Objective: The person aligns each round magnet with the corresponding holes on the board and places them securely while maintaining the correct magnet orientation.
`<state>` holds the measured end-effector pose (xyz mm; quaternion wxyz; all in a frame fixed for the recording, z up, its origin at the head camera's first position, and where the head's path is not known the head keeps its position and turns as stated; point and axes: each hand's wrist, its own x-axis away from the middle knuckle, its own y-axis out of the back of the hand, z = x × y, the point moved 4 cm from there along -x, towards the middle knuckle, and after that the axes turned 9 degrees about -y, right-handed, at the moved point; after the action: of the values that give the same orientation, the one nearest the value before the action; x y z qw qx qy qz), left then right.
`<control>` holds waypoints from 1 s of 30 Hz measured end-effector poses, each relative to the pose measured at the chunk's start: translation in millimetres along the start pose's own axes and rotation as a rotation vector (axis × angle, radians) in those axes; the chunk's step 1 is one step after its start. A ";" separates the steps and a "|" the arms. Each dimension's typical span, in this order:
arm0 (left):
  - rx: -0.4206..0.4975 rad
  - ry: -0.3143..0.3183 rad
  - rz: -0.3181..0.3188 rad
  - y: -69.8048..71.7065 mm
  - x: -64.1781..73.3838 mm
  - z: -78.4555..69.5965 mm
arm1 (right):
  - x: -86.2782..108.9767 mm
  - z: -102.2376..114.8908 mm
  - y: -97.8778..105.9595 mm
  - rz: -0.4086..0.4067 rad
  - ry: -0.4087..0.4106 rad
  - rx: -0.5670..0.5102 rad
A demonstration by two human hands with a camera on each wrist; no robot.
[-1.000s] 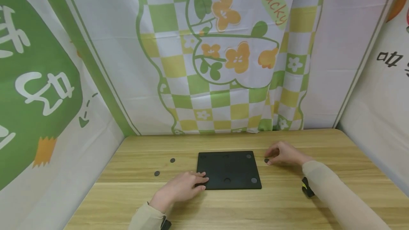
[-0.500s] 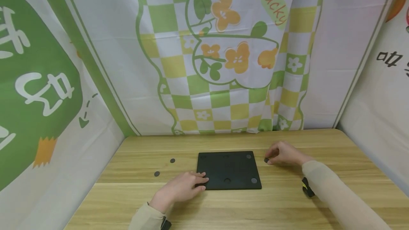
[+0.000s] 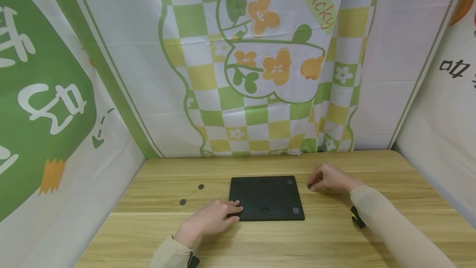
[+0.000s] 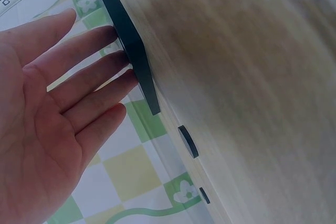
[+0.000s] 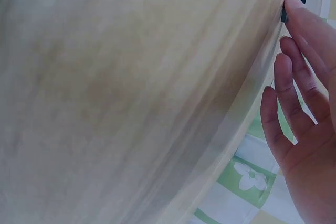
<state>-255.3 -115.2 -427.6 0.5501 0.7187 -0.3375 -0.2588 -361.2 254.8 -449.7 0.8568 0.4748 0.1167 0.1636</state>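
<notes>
A flat black rectangular board (image 3: 269, 197) with shallow round recesses lies mid-table; grey discs sit in its two right-hand recesses. My left hand (image 3: 213, 217) rests its extended fingers on the board's near left corner; the left wrist view shows fingertips (image 4: 122, 59) against its edge. To the right of the board, my right hand (image 3: 331, 178) pinches a small dark disc (image 3: 310, 186) between thumb and fingertips, low over the wood. In the right wrist view the disc (image 5: 284, 15) is at the thumb tip, mostly covered.
Two loose dark discs, one farther back (image 3: 201, 186) and one nearer (image 3: 182, 202), lie on the wooden table (image 3: 275, 243) left of the board. A printed curtain (image 3: 253, 127) hangs along the table's back edge, with fabric walls at both sides.
The small disc tilted up from the table at my right fingertips and is now pinched there; that hand shifted very slightly back. My left hand and the board have stayed put.
</notes>
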 end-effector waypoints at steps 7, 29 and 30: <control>0.004 0.005 0.001 -0.5 -0.5 1.4 | 0.5 0.5 -0.7 0.001 -0.013 0.020; 0.005 0.000 0.003 0.9 -0.2 -0.6 | 0.3 1.0 0.0 -0.014 0.021 0.032; 0.005 0.000 0.003 0.9 -0.1 -0.7 | 0.3 1.0 -0.1 -0.009 0.020 0.030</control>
<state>-255.0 -114.8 -426.5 0.5488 0.7194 -0.3392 -0.2572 -360.6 254.1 -449.2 0.8491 0.4855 0.1299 0.1625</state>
